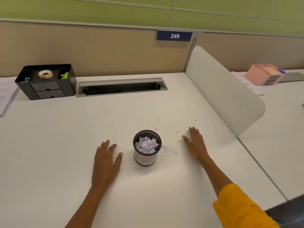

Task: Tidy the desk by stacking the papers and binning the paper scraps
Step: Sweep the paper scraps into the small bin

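Beside bin (146,148): loose scraps (169,149); black organizer (46,81) far back.

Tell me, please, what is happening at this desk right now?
A person is clearing torn paper off a white desk. A small mesh cup between the hands is already packed with scraps. The left hand lies flat and empty beside it. The right hand is flat on the desk among loose scraps, which remain scattered to the cup's right. Papers lie at the far left edge.
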`<act>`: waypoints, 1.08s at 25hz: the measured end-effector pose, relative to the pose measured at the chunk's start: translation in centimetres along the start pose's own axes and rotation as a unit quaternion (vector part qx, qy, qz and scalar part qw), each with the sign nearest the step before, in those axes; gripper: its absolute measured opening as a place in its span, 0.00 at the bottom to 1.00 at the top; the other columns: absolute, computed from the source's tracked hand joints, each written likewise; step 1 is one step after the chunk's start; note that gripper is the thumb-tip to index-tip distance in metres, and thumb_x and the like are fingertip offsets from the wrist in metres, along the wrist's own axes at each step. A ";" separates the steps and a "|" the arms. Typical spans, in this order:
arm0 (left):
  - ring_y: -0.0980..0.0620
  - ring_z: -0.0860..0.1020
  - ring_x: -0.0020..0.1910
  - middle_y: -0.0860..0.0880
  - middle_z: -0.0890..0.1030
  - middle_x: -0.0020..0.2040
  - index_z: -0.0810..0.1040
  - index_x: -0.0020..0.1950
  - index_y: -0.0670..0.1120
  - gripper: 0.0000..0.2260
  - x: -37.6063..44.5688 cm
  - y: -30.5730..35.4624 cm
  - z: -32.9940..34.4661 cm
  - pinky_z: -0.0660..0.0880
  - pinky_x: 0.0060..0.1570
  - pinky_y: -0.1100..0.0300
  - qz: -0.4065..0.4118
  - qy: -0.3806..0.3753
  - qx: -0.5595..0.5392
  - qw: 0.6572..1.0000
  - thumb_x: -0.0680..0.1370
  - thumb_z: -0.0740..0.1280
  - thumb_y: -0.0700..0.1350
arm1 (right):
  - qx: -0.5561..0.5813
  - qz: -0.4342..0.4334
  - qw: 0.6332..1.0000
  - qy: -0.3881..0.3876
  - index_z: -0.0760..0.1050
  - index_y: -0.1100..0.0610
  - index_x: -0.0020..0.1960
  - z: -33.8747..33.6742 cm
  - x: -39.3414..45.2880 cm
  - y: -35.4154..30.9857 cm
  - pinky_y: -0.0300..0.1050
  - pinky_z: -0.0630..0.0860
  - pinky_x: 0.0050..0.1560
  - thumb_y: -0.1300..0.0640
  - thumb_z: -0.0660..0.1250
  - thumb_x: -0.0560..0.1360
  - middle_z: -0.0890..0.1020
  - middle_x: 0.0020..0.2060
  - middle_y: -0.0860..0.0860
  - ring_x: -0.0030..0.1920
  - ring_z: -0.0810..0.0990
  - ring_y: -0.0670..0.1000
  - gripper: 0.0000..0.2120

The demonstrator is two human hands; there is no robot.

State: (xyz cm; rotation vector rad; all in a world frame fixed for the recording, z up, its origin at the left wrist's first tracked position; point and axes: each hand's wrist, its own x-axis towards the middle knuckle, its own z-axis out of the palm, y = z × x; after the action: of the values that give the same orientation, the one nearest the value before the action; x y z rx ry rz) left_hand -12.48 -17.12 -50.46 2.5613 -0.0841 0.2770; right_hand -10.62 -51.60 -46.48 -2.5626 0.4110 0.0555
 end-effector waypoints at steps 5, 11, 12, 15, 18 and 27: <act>0.46 0.58 0.74 0.44 0.64 0.73 0.72 0.67 0.44 0.19 -0.1 0.3 0.0 0.51 0.73 0.55 -0.011 -0.002 -0.014 1.000 0.78 0.63 0.50 | -0.096 -0.128 0.985 -0.070 0.53 0.55 0.77 3.3 -2.1 -3.7 0.49 0.43 0.75 0.41 0.49 0.79 0.50 0.77 0.55 0.77 0.46 0.56 0.30; 0.46 0.58 0.74 0.44 0.64 0.73 0.72 0.67 0.44 0.19 -0.1 0.2 -0.1 0.50 0.73 0.56 -0.007 -0.002 -0.014 1.000 0.78 0.63 0.50 | -0.181 -0.165 0.967 -0.065 0.58 0.56 0.76 1.8 -4.8 -4.6 0.48 0.63 0.70 0.70 0.54 0.77 0.56 0.77 0.52 0.76 0.53 0.53 0.28; 0.46 0.58 0.74 0.44 0.64 0.73 0.72 0.67 0.44 0.19 0.0 0.2 -0.1 0.50 0.73 0.56 -0.005 -0.002 -0.014 1.000 0.78 0.63 0.50 | -0.196 -0.174 0.964 -0.047 0.63 0.59 0.72 1.5 -5.2 -4.8 0.48 0.68 0.65 0.71 0.56 0.75 0.62 0.74 0.54 0.74 0.59 0.55 0.26; 0.45 0.59 0.74 0.43 0.65 0.73 0.72 0.66 0.43 0.19 0.0 0.3 -0.1 0.51 0.73 0.55 -0.002 -0.001 -0.013 1.000 0.78 0.63 0.50 | -0.259 -0.180 0.948 -0.034 0.71 0.61 0.45 1.3 -5.5 -5.4 0.45 0.68 0.41 0.75 0.58 0.66 0.77 0.53 0.58 0.55 0.74 0.59 0.12; 0.45 0.58 0.74 0.43 0.64 0.73 0.72 0.67 0.43 0.19 -0.1 0.4 -0.2 0.51 0.73 0.54 -0.004 -0.001 -0.019 1.000 0.78 0.64 0.49 | -0.243 -0.157 0.957 -0.022 0.75 0.64 0.41 1.2 -4.5 -5.2 0.46 0.69 0.40 0.73 0.59 0.67 0.79 0.46 0.58 0.48 0.77 0.59 0.10; 0.44 0.58 0.74 0.43 0.64 0.73 0.72 0.67 0.43 0.19 -0.1 0.4 -0.2 0.51 0.73 0.53 -0.006 0.002 -0.020 1.000 0.78 0.63 0.50 | 0.240 -0.065 0.968 0.029 0.84 0.57 0.40 -4.5 -4.9 -10.9 0.26 0.74 0.40 0.68 0.74 0.65 0.84 0.32 0.50 0.29 0.79 0.38 0.08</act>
State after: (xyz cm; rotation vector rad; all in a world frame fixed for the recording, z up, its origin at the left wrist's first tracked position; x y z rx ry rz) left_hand -12.63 -17.35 -50.08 2.5198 -0.0713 0.2739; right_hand -12.23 -43.74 -36.49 -2.1071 0.2405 -0.1506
